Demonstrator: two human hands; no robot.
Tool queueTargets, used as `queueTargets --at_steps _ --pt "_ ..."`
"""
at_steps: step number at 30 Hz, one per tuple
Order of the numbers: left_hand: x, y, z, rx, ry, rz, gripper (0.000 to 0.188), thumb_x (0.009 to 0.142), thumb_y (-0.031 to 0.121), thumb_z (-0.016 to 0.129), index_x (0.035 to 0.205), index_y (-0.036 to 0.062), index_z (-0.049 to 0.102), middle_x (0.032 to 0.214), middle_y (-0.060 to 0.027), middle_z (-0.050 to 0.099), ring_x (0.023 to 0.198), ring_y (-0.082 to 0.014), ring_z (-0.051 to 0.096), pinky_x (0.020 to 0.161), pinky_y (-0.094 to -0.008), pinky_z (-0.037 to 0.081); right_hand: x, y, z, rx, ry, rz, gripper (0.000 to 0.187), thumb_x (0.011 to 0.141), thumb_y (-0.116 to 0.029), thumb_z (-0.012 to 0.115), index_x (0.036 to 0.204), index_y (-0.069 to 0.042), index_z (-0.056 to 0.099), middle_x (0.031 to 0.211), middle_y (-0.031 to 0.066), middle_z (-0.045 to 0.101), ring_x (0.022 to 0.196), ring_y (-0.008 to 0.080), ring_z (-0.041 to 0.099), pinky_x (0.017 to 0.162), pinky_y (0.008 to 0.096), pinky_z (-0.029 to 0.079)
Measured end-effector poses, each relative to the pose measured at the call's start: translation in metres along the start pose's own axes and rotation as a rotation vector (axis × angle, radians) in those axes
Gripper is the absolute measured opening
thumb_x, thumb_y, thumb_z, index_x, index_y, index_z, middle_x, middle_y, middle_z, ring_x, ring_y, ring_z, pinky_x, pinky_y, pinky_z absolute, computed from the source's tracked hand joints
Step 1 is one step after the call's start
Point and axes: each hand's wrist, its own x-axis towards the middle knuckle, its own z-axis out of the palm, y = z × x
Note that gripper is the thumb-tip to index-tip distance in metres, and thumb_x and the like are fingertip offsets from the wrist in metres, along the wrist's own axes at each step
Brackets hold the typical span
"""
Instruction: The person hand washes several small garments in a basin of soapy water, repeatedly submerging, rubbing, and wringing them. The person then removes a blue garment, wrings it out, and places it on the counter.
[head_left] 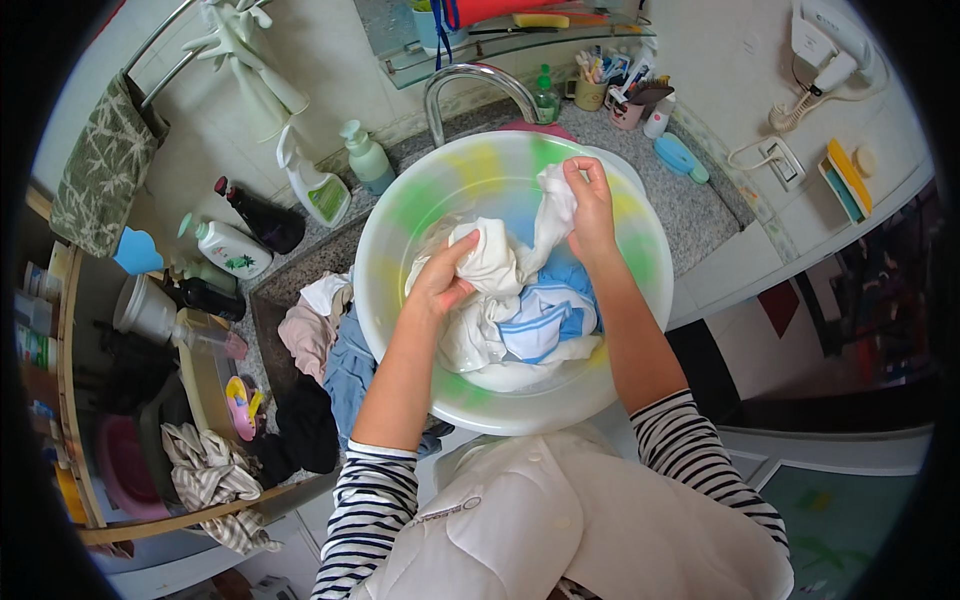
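A white garment [490,262] is stretched between my hands over a large plastic basin [645,330] with green and yellow patches. My left hand [441,275] grips a bunched part of it, thumb on top. Higher and to the right, my right hand [588,205] pinches another part of the same cloth, lifted near the basin's far right wall. Beneath them, a blue and white garment [550,312] and more wet white cloth [470,340] lie in the basin. Which white folds belong to the held piece is partly hidden.
A curved chrome faucet [470,75] rises behind the basin. Piled clothes [345,350] lie in the stone sink to the left. Several bottles, including a white spray bottle [315,185], line the counter. A blue brush [676,157] and toothbrush cups [592,92] stand at the back right.
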Motion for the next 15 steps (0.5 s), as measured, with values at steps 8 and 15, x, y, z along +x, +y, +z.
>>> queueTargets --at_steps 8,15 --pt "-0.011 -0.007 0.023 0.497 0.073 0.399 0.058 0.076 0.001 0.066 0.127 0.0064 0.038 0.107 -0.0065 0.055 0.098 -0.0155 0.056 0.080 -0.0279 0.049 -0.028 0.036 0.019 -0.861 -0.362 0.076 0.027 0.086 -0.028 0.060 0.095 -0.002 0.055 0.088 0.0074 0.058 0.081 0.0114 0.054 0.070 0.0257 0.044" --pt "-0.003 -0.001 -0.007 0.068 -0.079 0.093 0.053 0.081 0.010 0.059 0.129 0.0045 0.039 0.120 -0.0139 0.050 0.108 -0.0241 0.053 0.092 -0.0342 0.043 -0.024 0.044 0.012 -0.252 -0.355 0.300 0.034 0.091 -0.028 0.054 0.108 0.001 0.056 0.095 0.0064 0.059 0.085 0.0131 0.055 0.078 0.0258 0.044"
